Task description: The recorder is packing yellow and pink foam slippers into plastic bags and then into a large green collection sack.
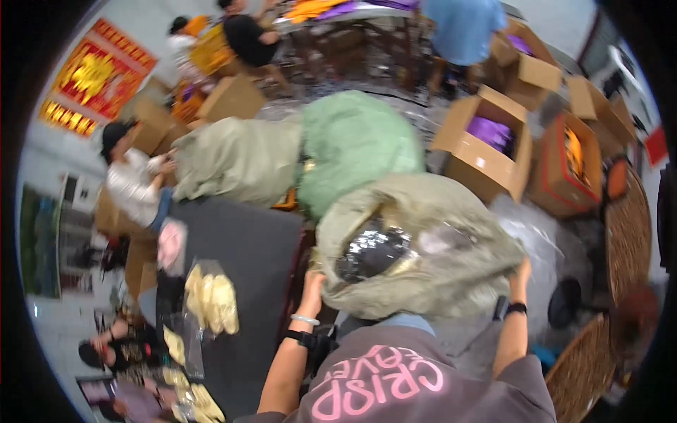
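Observation:
A large grey-green sack [423,299] stands right in front of me with its mouth spread wide. My left hand [312,287] is closed on the left side of its rim. On the opposite side, my right hand [520,273] grips the rim, its fingers partly hidden by the fabric. Inside the sack lie a dark item in shiny clear plastic [374,247] and a paler wrapped bundle [446,240]; what they are I cannot tell. Just beyond, a full light-green sack [360,148] touches it, and another grey sack [240,158] leans to the left.
At left, a dark-topped table [247,247] carries cream-coloured pieces in clear bags [211,299] and a pink packet [171,245]. Open cardboard boxes [483,158] with purple and orange contents stand far right. Several people work around, one [134,176] beside the grey sack. Woven trays [627,233] lean at right.

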`<state>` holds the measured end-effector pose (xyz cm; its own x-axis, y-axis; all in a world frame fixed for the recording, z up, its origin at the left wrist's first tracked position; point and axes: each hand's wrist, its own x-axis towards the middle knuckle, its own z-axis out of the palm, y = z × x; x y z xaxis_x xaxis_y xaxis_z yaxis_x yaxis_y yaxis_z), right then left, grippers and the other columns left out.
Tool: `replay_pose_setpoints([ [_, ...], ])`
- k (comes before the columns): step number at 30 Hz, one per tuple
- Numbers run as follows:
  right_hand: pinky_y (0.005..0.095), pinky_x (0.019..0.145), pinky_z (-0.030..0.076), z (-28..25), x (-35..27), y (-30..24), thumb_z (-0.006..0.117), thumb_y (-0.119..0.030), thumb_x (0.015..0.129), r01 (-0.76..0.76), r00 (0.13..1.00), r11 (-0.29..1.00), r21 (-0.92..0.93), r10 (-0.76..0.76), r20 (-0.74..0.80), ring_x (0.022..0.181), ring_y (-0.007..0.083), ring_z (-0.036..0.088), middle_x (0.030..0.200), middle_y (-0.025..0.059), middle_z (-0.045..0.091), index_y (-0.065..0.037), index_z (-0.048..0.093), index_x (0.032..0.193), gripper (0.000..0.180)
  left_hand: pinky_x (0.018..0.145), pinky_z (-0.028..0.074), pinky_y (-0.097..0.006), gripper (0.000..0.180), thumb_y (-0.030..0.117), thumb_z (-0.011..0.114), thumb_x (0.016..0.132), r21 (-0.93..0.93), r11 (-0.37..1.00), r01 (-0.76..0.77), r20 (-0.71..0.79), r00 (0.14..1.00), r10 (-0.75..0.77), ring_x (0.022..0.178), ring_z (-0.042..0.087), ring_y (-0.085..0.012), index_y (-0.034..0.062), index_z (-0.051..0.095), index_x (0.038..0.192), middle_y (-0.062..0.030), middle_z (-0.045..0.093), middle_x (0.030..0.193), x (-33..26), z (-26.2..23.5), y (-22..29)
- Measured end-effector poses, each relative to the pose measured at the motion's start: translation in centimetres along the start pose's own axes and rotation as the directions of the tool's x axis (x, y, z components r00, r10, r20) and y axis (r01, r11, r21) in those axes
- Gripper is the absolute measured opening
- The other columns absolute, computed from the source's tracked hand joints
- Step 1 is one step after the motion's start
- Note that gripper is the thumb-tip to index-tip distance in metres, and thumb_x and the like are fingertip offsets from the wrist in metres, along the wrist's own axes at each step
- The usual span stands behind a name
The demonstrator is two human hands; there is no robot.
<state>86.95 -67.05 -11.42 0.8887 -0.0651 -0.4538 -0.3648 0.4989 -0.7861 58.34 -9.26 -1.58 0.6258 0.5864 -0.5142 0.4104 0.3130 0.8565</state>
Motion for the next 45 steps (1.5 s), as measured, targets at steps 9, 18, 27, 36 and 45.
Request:
replay_pose_setpoints([
  [9,0.0395,0.091,0.042,0.2,-0.7,-1.6,0.040,-0.032,0.095,0.208,0.954,0.780,-0.590,-0.294,-0.053,0.106,0.0265,0.056,0.114,0.0141,0.059,0.000,0.054,0.117,0.041,0.064,0.052,-0.041,0.030,0.022,0.066,0.069,0.961,-0.170,-0.217,0.203,0.975,-0.093,0.079,0.066,-0.0292,0.0044,0.068,0.093,-0.0141,0.067,0.086,-2.9,-1.3,-3.3],
  [18,0.0333,0.071,0.041,4.3,-9.0,1.2,0.044,-0.032,0.095,0.284,0.927,0.160,-0.945,-0.299,0.228,0.075,0.0207,0.053,0.079,0.0078,0.059,0.002,0.058,0.092,0.037,0.075,0.048,-0.044,0.046,0.044,0.056,0.082,0.815,0.551,-0.180,0.422,0.836,-0.351,0.089,0.060,-0.0395,-0.0002,0.065,0.093,-0.0236,0.063,0.092,-5.7,-1.2,2.4],
  [27,0.0281,0.073,0.043,12.6,-22.3,0.9,0.045,-0.030,0.096,0.306,0.941,0.726,-0.616,-0.330,0.078,0.082,0.0129,0.054,0.090,0.0044,0.060,0.001,0.059,0.100,0.034,0.069,0.047,-0.041,0.038,0.037,0.061,0.082,0.552,0.702,-0.451,0.611,0.791,0.027,0.074,0.063,-0.0339,0.0006,0.066,0.088,-0.0195,0.065,0.078,-7.3,-11.0,3.3],
  [36,0.0413,0.081,0.044,15.6,-18.3,7.4,0.037,-0.036,0.094,0.348,0.804,-0.351,-0.869,-0.366,0.469,0.093,0.0285,0.058,0.100,0.0196,0.061,-0.001,0.060,0.104,0.043,0.081,0.046,-0.031,0.030,0.012,0.059,0.086,-0.333,0.931,0.148,0.381,0.925,-0.011,0.092,0.059,-0.0173,-0.0046,0.058,0.111,-0.0070,0.064,0.106,5.2,-15.9,3.3],
  [45,0.0464,0.088,0.043,20.3,-15.7,18.9,0.051,-0.038,0.084,0.343,0.938,-0.561,-0.753,0.247,0.243,0.104,0.0375,0.055,0.110,0.0206,0.060,-0.006,0.063,0.105,0.040,0.081,0.048,-0.030,0.026,0.013,0.060,0.086,0.206,0.891,-0.405,0.445,0.850,0.284,0.093,0.062,-0.0161,-0.0004,0.062,0.108,-0.0116,0.067,0.102,2.2,-20.4,6.6],
])
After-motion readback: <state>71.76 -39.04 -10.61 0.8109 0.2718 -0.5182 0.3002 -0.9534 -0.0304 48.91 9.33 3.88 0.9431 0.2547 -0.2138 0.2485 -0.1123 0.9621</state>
